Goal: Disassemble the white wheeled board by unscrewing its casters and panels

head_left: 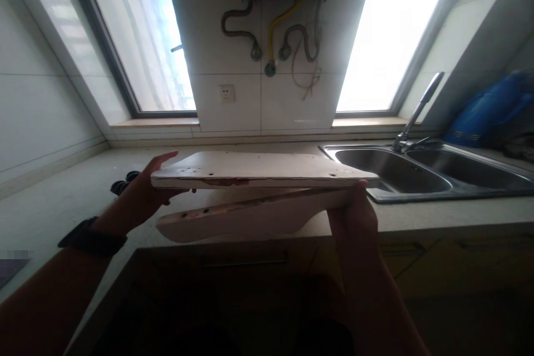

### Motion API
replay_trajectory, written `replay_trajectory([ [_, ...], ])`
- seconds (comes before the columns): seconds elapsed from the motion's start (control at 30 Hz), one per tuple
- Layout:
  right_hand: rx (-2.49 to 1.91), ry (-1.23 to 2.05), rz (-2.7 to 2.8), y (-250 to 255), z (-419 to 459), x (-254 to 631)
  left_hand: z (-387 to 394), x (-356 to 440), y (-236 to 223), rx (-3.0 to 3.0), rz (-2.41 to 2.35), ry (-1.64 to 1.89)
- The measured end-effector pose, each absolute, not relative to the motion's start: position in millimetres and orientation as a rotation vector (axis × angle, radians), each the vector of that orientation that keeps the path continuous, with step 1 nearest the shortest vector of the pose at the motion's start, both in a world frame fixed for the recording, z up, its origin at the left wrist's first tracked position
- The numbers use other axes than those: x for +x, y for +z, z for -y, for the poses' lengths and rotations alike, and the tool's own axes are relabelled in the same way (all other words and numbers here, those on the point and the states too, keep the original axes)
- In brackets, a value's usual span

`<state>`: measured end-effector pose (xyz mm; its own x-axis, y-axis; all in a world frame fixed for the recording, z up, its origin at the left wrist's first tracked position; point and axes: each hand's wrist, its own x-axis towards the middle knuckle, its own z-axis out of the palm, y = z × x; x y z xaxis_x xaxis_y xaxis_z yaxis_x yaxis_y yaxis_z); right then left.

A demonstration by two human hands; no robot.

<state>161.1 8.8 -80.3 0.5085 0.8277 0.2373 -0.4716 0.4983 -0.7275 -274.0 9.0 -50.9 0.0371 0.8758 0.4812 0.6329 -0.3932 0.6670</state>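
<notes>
A white board [258, 167] with rounded corners lies level between my hands above the counter. Its front edge is chipped, and small holes show in its top. Under it is a second pale board [250, 217] with a curved lower edge and holes at its left end, slanting up to the right. My left hand [144, 194] is closed around the left end of the upper board, with fingers above and below. My right hand [354, 211] grips the right end, where the two boards come together. The fingers behind the boards are hidden.
Black round objects [125, 182] sit on the counter [70, 200] behind my left hand. At right is a steel double sink [387, 169] with an upright faucet [417, 111] and a blue container [484, 114]. Drawers [250, 258] are below; pipes [271, 33] hang on the wall.
</notes>
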Motion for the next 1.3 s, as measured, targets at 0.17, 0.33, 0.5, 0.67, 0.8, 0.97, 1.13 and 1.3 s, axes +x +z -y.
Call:
replay_trajectory([
  [0.17, -0.590, 0.881, 0.547, -57, -20, 149, 9, -272, -36, 2.349, -2.081, 0.991],
  [0.33, -0.509, 0.925, 0.445, -45, -25, 141, 26, -259, -20, 2.458, -2.265, 0.965],
  [0.5, -0.481, 0.912, 0.507, -43, -25, 141, 35, -247, 13, 2.731, -1.882, 0.645],
  [0.67, -0.492, 0.875, 0.593, -48, -23, 135, 50, -202, 48, 2.815, -1.498, 0.639],
  [0.8, -0.529, 0.888, 0.575, -55, -26, 132, 54, -141, 41, 2.935, -1.374, 0.473],
  [0.97, -0.502, 0.927, 0.582, -60, -31, 132, 39, -102, 17, 3.038, -1.468, 0.382],
  [1.13, -0.501, 0.941, 0.579, -63, -29, 133, 28, -105, 7, 3.227, -1.421, 0.247],
  [1.3, -0.462, 0.957, 0.596, -65, -28, 131, 26, -111, -14, 3.481, -1.425, 0.240],
])
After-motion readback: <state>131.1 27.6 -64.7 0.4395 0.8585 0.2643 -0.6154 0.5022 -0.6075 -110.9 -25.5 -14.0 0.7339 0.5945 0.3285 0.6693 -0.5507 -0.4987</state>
